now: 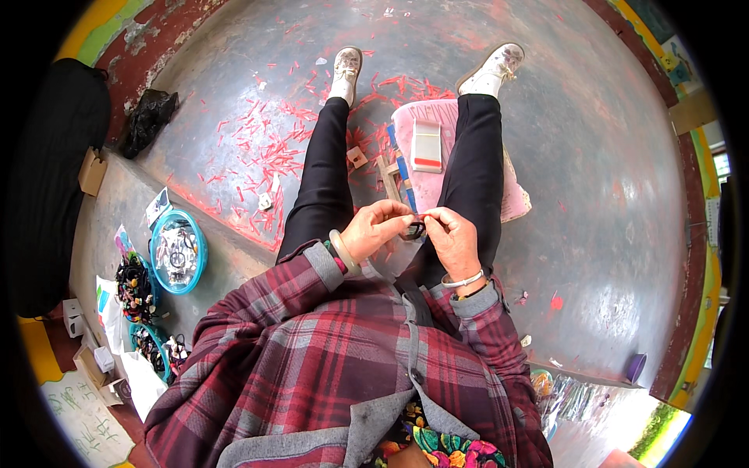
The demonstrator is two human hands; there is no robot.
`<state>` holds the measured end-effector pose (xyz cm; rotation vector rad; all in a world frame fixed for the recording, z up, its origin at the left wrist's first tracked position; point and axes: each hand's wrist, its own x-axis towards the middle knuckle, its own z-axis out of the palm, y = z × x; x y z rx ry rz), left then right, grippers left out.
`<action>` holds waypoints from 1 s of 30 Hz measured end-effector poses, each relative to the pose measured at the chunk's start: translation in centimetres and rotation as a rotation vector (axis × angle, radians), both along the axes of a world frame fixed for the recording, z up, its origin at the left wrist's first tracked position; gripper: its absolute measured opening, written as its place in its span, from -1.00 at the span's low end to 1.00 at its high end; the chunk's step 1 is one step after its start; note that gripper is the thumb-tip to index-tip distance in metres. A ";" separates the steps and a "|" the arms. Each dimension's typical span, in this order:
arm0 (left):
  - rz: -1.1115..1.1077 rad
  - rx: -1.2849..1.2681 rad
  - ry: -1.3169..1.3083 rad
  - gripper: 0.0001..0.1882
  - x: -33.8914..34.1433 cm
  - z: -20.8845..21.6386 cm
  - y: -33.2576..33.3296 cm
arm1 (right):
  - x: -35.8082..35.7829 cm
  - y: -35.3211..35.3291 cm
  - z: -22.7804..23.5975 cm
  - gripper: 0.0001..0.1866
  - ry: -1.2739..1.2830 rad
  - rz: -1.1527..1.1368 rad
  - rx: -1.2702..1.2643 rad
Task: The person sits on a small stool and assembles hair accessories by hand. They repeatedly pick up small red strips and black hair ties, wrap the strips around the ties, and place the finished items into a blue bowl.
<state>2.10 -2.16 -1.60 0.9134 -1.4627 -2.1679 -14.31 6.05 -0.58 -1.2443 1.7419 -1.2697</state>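
Note:
My left hand (379, 228) and my right hand (454, 238) meet above my lap, both closed in a pinch. Between their fingertips is a small black band (414, 232), looped and partly hidden by the fingers. Below it hangs what looks like a clear plastic bag (396, 256), hard to make out against the dark trousers. The left thumb and forefinger grip the band from one side, the right ones from the other. A bangle circles each wrist.
Left of me stands a blue basket (201, 282) of clear packets, with more baskets of dark bands (134, 290) alongside. Ahead, a white tray (426, 146) rests on a pink board (503, 204) beside my right leg. Red paper strips (261, 156) litter the floor near a low step.

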 end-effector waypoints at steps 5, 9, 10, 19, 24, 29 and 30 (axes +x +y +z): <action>-0.023 0.061 -0.018 -0.76 -0.1 -0.8 -0.1 | 0.7 0.2 1.0 -0.87 -0.036 0.046 0.024; -0.014 0.104 0.001 -0.77 -0.1 -1.4 -0.1 | 0.7 0.1 0.9 -0.87 -0.026 0.054 0.001; -0.014 0.112 0.001 -0.77 -0.1 -1.5 -0.1 | 0.6 0.1 1.1 -0.86 -0.025 0.057 0.009; -0.037 0.218 0.098 -0.79 -0.2 -1.0 0.2 | 0.2 0.1 0.6 -0.85 -0.161 0.078 0.069; -0.065 0.177 0.053 -0.77 -0.1 -1.2 0.1 | 0.4 0.1 1.0 -0.86 -0.084 0.080 0.037; -0.133 0.141 -0.036 -0.74 -0.3 0.2 0.1 | 0.4 0.0 1.2 -0.88 -0.075 0.106 0.050; -0.139 0.165 -0.022 -0.74 -0.2 -0.1 0.1 | 0.4 0.0 1.2 -0.88 -0.092 0.114 0.039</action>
